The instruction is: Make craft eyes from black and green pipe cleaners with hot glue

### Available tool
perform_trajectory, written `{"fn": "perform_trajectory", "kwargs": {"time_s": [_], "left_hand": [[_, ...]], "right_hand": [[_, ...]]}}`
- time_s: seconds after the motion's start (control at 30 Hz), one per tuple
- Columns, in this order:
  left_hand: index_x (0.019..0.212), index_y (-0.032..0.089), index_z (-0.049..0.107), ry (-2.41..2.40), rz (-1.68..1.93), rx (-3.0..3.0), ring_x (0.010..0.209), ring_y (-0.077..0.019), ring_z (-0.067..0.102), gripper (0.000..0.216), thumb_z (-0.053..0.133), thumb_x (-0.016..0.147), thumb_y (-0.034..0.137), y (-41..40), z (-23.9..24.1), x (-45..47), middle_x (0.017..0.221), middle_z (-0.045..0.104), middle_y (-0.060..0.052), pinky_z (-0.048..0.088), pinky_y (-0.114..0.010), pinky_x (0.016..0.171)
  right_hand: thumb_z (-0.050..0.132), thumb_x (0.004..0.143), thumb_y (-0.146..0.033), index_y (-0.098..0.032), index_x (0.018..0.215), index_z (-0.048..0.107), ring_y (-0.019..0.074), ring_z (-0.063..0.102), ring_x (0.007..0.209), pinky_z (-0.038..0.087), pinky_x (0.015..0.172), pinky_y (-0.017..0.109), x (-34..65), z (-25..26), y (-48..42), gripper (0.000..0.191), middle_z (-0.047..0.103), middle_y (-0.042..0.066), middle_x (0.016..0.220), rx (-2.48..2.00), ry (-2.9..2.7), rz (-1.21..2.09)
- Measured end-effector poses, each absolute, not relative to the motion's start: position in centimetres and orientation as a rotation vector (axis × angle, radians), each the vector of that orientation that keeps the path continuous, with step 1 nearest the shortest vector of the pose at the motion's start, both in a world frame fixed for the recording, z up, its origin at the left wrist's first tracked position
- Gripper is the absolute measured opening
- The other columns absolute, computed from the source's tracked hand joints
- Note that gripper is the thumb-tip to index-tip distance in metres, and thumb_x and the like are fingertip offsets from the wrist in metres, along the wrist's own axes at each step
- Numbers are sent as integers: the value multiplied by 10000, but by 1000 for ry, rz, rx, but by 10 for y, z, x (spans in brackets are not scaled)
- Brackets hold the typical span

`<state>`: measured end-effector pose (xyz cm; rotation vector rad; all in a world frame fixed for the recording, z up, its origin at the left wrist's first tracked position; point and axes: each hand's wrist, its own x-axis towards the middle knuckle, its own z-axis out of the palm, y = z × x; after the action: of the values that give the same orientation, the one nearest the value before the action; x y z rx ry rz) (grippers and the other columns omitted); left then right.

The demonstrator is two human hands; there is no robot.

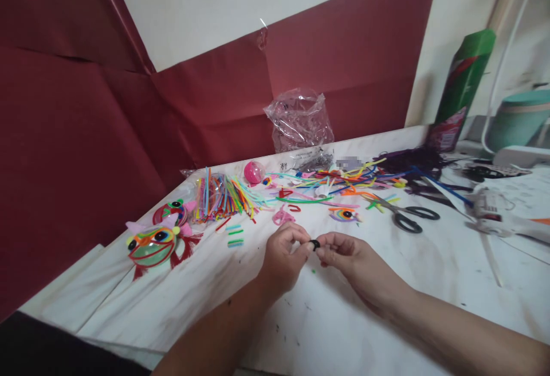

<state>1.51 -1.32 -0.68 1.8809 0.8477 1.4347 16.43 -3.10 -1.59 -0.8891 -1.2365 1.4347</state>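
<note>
While your forearms reach in over the white tabletop, your L hand and R hand meet near mid-view w/ a small black piece between them. Your L thumb + index pinch one side of it, your R thumb + index the other, so both grips are narrow. It's poss. a curled bit of fuzzy stem, but too small & half covered to be sure.

Just beyond your L knuckles is a pink coil; past your R hand, a small striped fish shape w/ a black eye. To the L of your hands you've got short green & blue strips in a rough column, then a thick bundle of multicolored pipe cleaners. At far L: a clear ornament w/ yellow/orange trim, black eyes & red tassels, a 2nd ornament right behind it.

Behind the bundle, to its R, is a pink-and-clear ball; farther back, a crinkled clear bag. On your R: black-handled scissors, then a white tool, w/ a green bottle & teal tub at the back.
</note>
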Motion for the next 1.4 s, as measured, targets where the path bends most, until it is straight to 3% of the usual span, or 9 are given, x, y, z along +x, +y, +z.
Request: {"fn": "perform_trajectory", "kwargs": {"time_s": [0.2,0.47,0.6,0.67,0.77,1.0,1.4], "left_hand": [[649,170,543,851,1451,2030,739,-169,536,106,570,723,99,-18,-8,19,731,543,-34,425,-310,705],[681,174,554,936,1376,2019,758,-176,530,87,562,718,95,-17,-11,20,756,542,-38,419,-305,723],[672,172,536,968,1391,1892,751,-166,507,63,542,719,130,-15,-10,20,744,531,-30,400,-293,727],[677,165,530,1009,1355,1734,678,-142,477,43,538,718,169,-14,-10,20,699,506,-14,385,-264,652],[690,161,518,1052,1261,1555,556,-104,390,80,545,713,232,-12,-11,20,612,442,19,319,-229,532],[666,161,527,1080,1228,1759,665,-139,461,36,523,700,171,-15,-14,24,684,498,-6,364,-251,638],[629,166,534,1079,1268,1756,668,-159,485,96,533,712,216,-16,-19,28,671,510,-12,381,-266,644]], "right_hand": [[607,727,-455,-182,693,545,115,418,620,337,594,249,170,-14,-30,282,474,-39,623,-874,-1429,1335],[581,726,-498,-193,663,514,118,412,601,341,559,245,171,-12,-30,319,450,-37,614,-946,-1490,1249],[629,684,-493,-190,846,604,142,495,662,413,635,277,173,-17,-25,345,546,-3,701,-989,-1366,1180],[632,680,-492,-184,922,613,151,513,676,428,647,289,175,-19,-22,391,569,10,730,-1023,-1329,1146],[586,718,-486,-178,834,625,151,517,665,425,627,281,177,-19,-20,331,575,10,699,-1054,-1424,1136],[492,787,-376,-193,663,523,134,449,606,376,570,257,171,-18,-27,224,499,-16,610,-1035,-1659,889],[446,772,-274,-198,667,489,150,468,622,373,575,266,169,-23,-26,136,526,4,637,-1106,-1696,782]]}}
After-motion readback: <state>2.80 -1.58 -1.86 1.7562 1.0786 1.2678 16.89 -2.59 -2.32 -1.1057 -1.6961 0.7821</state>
